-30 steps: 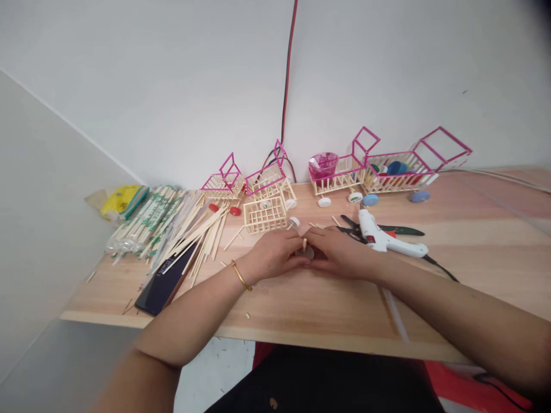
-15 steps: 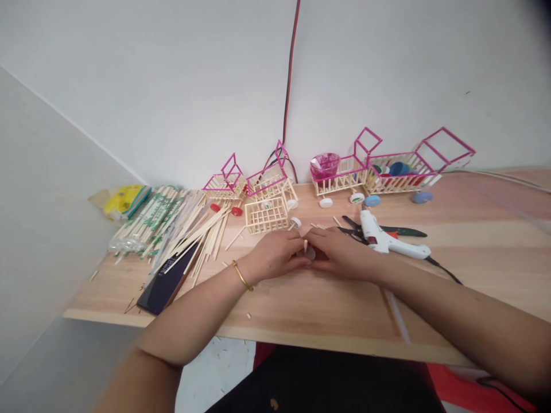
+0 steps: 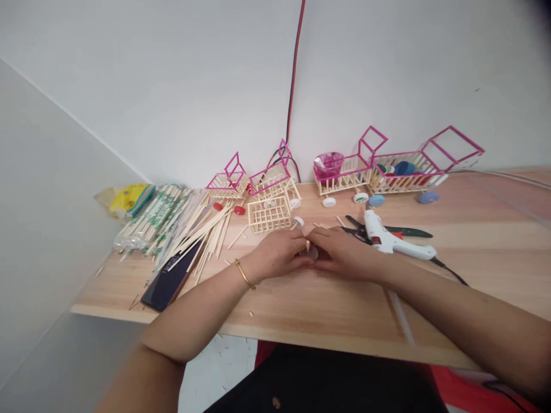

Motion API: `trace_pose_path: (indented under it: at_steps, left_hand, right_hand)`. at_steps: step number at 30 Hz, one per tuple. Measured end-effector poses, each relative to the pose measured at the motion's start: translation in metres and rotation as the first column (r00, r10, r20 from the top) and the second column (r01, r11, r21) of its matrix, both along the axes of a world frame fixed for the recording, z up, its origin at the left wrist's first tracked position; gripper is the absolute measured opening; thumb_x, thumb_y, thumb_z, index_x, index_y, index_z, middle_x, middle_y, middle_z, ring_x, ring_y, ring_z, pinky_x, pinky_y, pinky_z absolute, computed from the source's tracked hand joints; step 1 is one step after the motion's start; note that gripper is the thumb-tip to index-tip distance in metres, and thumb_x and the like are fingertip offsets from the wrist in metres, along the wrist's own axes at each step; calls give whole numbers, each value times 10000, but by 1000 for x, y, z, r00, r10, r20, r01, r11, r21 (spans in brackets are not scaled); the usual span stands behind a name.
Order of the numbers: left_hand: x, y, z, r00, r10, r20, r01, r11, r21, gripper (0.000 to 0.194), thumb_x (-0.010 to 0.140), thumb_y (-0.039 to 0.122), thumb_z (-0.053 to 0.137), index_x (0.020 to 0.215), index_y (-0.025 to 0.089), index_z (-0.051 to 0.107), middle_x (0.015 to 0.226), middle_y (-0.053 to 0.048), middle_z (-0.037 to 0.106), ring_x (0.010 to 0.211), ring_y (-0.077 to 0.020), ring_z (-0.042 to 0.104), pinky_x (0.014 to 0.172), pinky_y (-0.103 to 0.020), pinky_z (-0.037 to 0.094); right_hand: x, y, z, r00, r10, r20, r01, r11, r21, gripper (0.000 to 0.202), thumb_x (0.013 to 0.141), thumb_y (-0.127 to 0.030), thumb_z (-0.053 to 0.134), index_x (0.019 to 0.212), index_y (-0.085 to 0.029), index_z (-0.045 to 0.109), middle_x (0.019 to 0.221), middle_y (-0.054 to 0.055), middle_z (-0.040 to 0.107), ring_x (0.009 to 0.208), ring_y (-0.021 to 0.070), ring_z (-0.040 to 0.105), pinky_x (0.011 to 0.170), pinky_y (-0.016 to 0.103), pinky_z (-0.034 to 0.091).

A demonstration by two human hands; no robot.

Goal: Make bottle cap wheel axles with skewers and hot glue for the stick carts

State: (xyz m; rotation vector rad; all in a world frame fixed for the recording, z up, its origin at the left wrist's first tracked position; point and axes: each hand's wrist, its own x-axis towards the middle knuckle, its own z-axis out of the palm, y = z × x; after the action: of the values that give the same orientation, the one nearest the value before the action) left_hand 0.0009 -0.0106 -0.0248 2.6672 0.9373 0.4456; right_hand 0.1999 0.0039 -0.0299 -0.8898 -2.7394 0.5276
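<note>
My left hand (image 3: 279, 253), with a gold bangle at its wrist, meets my right hand (image 3: 344, 255) low over the table. Their fingers close around a white bottle cap (image 3: 314, 253), partly hidden, with a short wooden stick (image 3: 307, 245) standing upright at it. Just beyond the hands lies a small unpainted stick basket (image 3: 270, 215); a white cap wheel (image 3: 298, 221) shows beside it. To the right of my right hand rests a white glue gun (image 3: 398, 244), on top of dark-handled cutters (image 3: 356, 229).
Along the wall stand small stick carts with pink rims (image 3: 344, 179) and bottle-cap wheels; one carries a pink-stained cup (image 3: 329, 166). At left are loose sticks (image 3: 215, 229), packaged sticks (image 3: 161, 215), a yellow bag (image 3: 129, 198) and a dark phone-like slab (image 3: 166, 289).
The whole view has shifted slightly, so things appear a little further right. Both hands keep the same hold on the cap and stick.
</note>
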Motion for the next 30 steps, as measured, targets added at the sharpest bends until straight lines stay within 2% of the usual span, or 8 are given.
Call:
trace_pose_path:
  at_steps: [30]
  left_hand:
    - [0, 0, 0, 1000, -9, 12, 9, 1000, 4, 245, 877, 371, 510, 797, 153, 590, 955, -65, 606, 847, -153, 567, 745, -264, 445]
  right_hand:
    - [0, 0, -1, 1000, -11, 7, 11, 1000, -18, 203, 847, -372, 548, 909, -179, 533, 936, 87, 597, 837, 218, 557, 685, 317, 377]
